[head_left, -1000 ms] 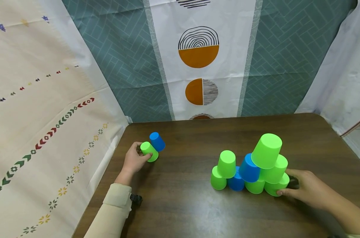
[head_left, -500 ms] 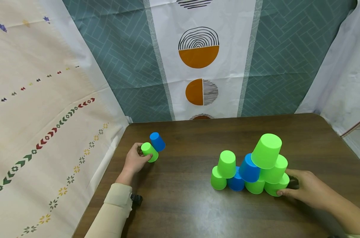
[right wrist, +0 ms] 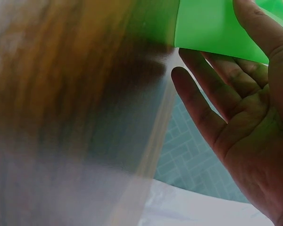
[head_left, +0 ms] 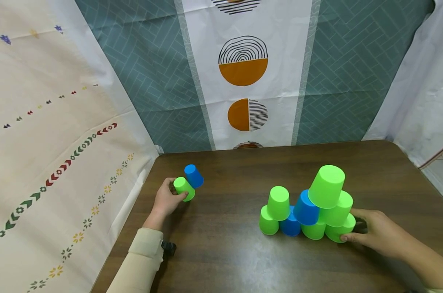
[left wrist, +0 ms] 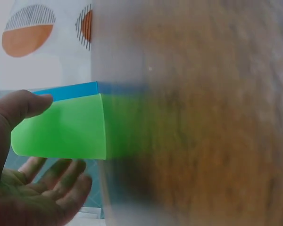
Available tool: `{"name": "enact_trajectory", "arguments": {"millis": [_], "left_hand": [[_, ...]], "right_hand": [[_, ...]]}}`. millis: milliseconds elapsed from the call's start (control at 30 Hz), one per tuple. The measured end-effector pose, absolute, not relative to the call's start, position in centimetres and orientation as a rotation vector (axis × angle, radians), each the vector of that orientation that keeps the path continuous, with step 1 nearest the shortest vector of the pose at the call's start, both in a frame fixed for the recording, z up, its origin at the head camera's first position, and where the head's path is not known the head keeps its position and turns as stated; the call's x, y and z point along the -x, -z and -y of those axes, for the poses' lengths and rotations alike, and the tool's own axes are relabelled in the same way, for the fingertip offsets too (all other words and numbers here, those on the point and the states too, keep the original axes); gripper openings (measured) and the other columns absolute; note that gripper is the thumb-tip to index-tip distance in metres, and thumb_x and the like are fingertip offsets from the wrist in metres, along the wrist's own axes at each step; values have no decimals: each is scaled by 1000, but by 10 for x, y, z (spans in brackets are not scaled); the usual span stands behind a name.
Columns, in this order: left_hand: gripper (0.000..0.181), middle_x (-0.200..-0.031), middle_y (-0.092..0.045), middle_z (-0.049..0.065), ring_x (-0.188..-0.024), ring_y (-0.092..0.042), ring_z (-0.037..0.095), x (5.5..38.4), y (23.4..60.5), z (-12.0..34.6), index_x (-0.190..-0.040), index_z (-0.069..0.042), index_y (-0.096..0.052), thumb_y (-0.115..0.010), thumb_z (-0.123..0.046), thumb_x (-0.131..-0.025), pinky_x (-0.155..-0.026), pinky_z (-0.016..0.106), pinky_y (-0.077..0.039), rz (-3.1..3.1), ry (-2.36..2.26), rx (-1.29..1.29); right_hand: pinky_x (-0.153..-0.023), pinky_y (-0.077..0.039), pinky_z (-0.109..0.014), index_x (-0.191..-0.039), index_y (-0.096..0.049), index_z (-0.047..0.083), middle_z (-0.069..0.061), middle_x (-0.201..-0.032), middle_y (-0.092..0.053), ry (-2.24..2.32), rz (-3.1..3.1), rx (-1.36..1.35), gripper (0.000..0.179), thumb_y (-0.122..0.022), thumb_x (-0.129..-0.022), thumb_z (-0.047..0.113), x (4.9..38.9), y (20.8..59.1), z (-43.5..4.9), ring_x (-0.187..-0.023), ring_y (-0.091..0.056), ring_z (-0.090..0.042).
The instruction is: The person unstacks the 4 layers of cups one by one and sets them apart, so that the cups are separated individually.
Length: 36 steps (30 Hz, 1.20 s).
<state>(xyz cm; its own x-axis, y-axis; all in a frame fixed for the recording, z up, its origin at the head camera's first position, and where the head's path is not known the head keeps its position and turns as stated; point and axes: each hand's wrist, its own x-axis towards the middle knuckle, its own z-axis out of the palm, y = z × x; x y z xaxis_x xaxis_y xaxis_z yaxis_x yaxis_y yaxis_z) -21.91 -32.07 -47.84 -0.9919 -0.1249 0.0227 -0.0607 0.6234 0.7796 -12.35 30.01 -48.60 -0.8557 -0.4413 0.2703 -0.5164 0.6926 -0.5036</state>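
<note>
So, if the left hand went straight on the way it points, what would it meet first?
Past the green cup it holds, the left hand would probably meet the blue cup just behind; whether the cups touch is unclear.

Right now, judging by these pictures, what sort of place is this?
Likely an indoor corner arranged for tabletop activity, perhaps at home. A dark table faces a teal and white cloth, a patterned cream cloth hangs on the left, and stacked cups stand on the table.
</note>
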Motion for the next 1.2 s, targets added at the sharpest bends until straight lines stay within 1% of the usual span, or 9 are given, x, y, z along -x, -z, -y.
{"name": "enact_trajectory", "arguments": {"millis": [100,200,300,367,600,767,1000,1067,1200], "left_hand": [[79,-147,-48,24,-130,-53,42,217,475,318,-150,0,-40,-85,-22,-89,-103,56,-51,2725,1330,-154],[81,-152,-46,21,-139,-46,41,214,463,311,-151,-2,-41,-87,-27,-89,-110,58,-45,2646,1313,-134],[77,-152,-50,16,-145,-42,37,210,444,299,-149,-5,-46,-87,-28,-89,-116,58,-38,2544,1279,-73],[72,-149,-54,12,-144,-44,35,207,430,288,-147,-6,-50,-87,-27,-89,-118,56,-36,2473,1289,-4],[58,-142,-62,3,-138,-54,23,199,393,243,-141,-8,-58,-85,-18,-90,-117,53,-40,2320,1466,273],[55,-138,-65,5,-132,-58,21,200,379,210,-138,-8,-61,-86,-13,-90,-116,48,-43,2277,1544,453],[52,-138,-65,11,-130,-60,22,197,359,156,-138,-3,-61,-84,-9,-91,-114,55,-43,2246,1659,666],[52,-139,-65,9,-131,-60,20,198,357,141,-138,-6,-61,-83,-12,-92,-115,50,-44,2262,1664,718],[53,-139,-65,5,-131,-60,19,197,346,113,-140,-4,-60,-82,-12,-92,-114,43,-46,2266,1673,849]], "right_hand": [[-79,-59,-26,-120,-73,23,23,-106,-72,-895,2769,-781,56,-96,-71,38,122,486,-301,-103,-67,1],[-79,-59,-25,-121,-74,21,23,-107,-72,-894,2757,-778,57,-96,-71,38,122,486,-301,-103,-67,1],[-79,-59,-24,-121,-74,21,22,-107,-72,-887,2743,-788,57,-96,-71,38,122,486,-302,-103,-67,0],[-79,-58,-23,-121,-74,20,22,-108,-72,-887,2739,-786,58,-96,-70,38,122,486,-303,-103,-68,0],[-79,-59,-26,-121,-75,18,21,-108,-73,-890,2763,-771,59,-95,-71,41,123,486,-304,-103,-68,-1],[-79,-59,-27,-120,-76,16,19,-107,-74,-890,2790,-743,59,-95,-72,44,124,485,-304,-103,-67,-1],[-79,-59,-28,-120,-76,15,19,-106,-74,-901,2797,-733,60,-95,-72,45,125,484,-304,-103,-68,-2],[-79,-59,-28,-120,-76,14,18,-107,-75,-905,2791,-739,59,-95,-72,44,125,483,-303,-103,-68,-2],[-80,-60,-29,-121,-76,12,15,-109,-75,-908,2794,-747,61,-94,-73,44,125,483,-302,-104,-68,-2]]}}
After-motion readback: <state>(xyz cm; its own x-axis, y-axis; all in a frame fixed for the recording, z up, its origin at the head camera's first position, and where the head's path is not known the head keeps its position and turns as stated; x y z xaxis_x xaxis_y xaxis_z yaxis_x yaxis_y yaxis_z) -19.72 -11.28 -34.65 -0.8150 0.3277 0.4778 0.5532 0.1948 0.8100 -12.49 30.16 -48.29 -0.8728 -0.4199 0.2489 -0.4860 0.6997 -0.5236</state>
